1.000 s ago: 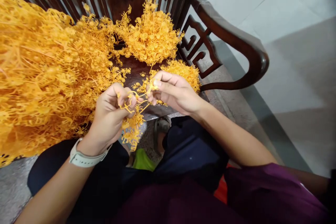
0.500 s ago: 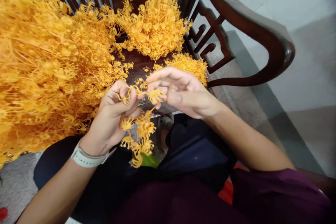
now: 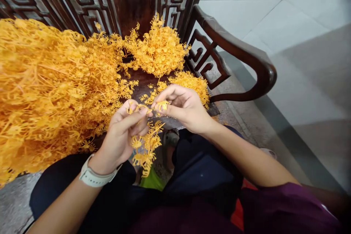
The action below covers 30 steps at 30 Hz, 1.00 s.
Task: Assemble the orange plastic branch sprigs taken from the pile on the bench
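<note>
My left hand (image 3: 124,128), with a pale watch strap (image 3: 94,175) at the wrist, is closed on a yellow-orange plastic flower sprig (image 3: 146,150). Its clustered blossoms hang below the fingers, above my lap. Thumb and fingertips of my right hand (image 3: 186,108) pinch a single small plastic flower piece (image 3: 163,105) beside the left fingertips. A thin stem runs between the two hands. Behind them, loose flower pieces (image 3: 148,98) lie on the dark wooden seat (image 3: 142,80).
A large heap of yellow-orange plastic sprigs (image 3: 55,95) fills the left side. A smaller bunch (image 3: 160,49) stands at the back, with a low pile (image 3: 192,84) by the carved armrest (image 3: 246,55). Something bright green (image 3: 153,181) shows between my knees.
My right hand's fingers have closed from a looser pose into a pinch on the small flower piece. The head view has tilted up, showing more of the chair back.
</note>
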{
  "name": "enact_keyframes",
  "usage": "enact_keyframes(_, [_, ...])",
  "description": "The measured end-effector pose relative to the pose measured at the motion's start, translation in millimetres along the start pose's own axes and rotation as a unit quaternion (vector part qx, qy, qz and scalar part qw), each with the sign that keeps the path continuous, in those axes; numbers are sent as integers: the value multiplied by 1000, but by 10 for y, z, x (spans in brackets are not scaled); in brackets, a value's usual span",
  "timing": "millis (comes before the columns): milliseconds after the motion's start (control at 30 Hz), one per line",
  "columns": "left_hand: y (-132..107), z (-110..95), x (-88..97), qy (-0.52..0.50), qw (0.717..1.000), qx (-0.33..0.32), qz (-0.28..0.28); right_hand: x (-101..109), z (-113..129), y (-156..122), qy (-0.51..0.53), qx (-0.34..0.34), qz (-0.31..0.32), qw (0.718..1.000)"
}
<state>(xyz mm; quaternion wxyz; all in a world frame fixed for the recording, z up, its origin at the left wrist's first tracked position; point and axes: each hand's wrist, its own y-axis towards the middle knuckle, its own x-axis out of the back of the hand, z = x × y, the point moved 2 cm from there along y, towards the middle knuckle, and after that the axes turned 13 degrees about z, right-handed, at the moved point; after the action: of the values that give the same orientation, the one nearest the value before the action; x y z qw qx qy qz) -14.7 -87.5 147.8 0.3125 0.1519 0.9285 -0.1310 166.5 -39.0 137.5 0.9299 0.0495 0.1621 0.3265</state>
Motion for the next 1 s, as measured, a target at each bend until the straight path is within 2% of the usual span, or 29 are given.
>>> enact_keyframes(133, [-13,13,-14,76,994,-76,-32,-39,-65,-22,47,-40,-34,997])
enact_keyframes(267, [0,45,30,182,971,-136,-78,-94,-85,-11,97,-92,-36,990])
enact_keyframes(400, [13,54,85,185,971,-142,-57,-126,-61,18,123,-102,-23,987])
enact_keyframes(533, [-6,11,117,161,979,-118,-39,-124,-47,20,138,-105,18,985])
enact_keyframes(667, [-3,15,111,87,995,-30,29,-119,-33,2,167,-122,78,975])
enact_keyframes(1000, [3,38,99,53,998,12,15,-160,28,-49,101,-127,48,986])
